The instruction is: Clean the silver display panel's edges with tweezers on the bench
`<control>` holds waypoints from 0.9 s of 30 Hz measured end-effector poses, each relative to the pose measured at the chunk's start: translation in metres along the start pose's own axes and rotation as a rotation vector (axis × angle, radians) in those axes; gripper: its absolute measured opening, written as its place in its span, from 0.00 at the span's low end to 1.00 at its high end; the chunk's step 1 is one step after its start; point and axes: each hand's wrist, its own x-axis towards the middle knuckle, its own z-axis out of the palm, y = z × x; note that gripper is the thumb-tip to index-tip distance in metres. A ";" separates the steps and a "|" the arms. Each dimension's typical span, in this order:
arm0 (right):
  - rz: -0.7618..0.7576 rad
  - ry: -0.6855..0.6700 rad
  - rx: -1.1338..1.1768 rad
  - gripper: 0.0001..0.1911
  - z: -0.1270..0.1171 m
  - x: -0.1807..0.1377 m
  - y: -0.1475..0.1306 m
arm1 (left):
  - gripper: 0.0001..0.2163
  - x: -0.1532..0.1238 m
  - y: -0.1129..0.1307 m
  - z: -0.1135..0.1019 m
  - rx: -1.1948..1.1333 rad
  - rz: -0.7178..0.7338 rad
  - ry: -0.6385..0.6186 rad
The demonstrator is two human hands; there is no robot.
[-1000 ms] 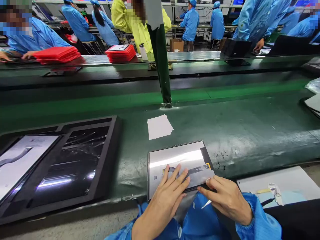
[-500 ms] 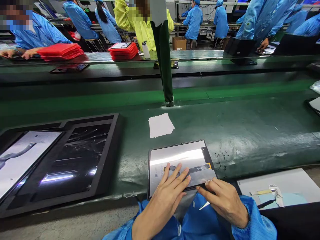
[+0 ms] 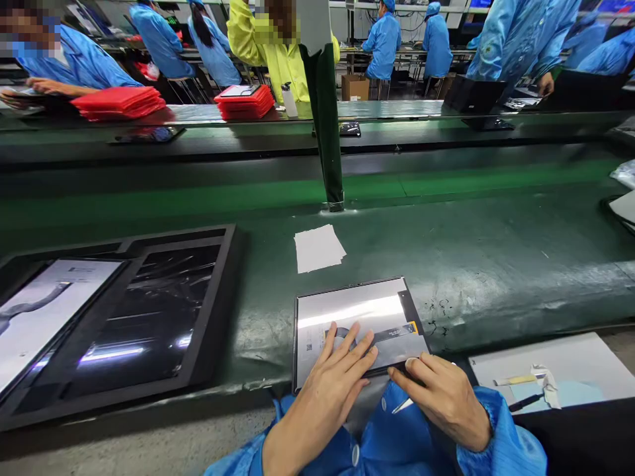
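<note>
A flat display panel (image 3: 357, 305) with a silvery back lies at the table's front edge. A dark flex cable (image 3: 394, 332) with an orange-edged end runs across it. My left hand (image 3: 342, 370) rests on the panel with fingers spread over its lower left and part of the cable. At the panel's lower right edge, my right hand (image 3: 441, 396) is closed, thumb and forefinger touching the border. Slim metal tweezers (image 3: 403, 405) are held in it, their pointed end sticking out below the fingers; the rest is hidden by the hand.
A black foam tray (image 3: 225, 264) at left holds another panel (image 3: 74, 291). White paper sheets (image 3: 318, 248) lie beyond my panel, near a green-wrapped post (image 3: 325, 132). On a white board (image 3: 585, 360) at right are small tools. Co-workers and red stacks (image 3: 119, 102) are across the conveyor.
My hands have hardly moved on the panel; the right fingers shifted very slightly left. Across the conveyor, the co-workers' hands have moved, and dark items on the belt have slid right.
</note>
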 end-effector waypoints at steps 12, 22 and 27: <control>-0.007 -0.006 -0.024 0.17 -0.002 0.001 -0.002 | 0.21 0.000 0.001 0.000 -0.019 -0.006 0.014; 0.005 0.006 -0.038 0.19 -0.002 0.003 -0.002 | 0.22 0.001 0.000 0.001 -0.022 0.012 0.052; -0.007 0.014 -0.037 0.18 -0.002 0.004 -0.002 | 0.21 0.002 0.000 -0.002 -0.023 0.022 0.051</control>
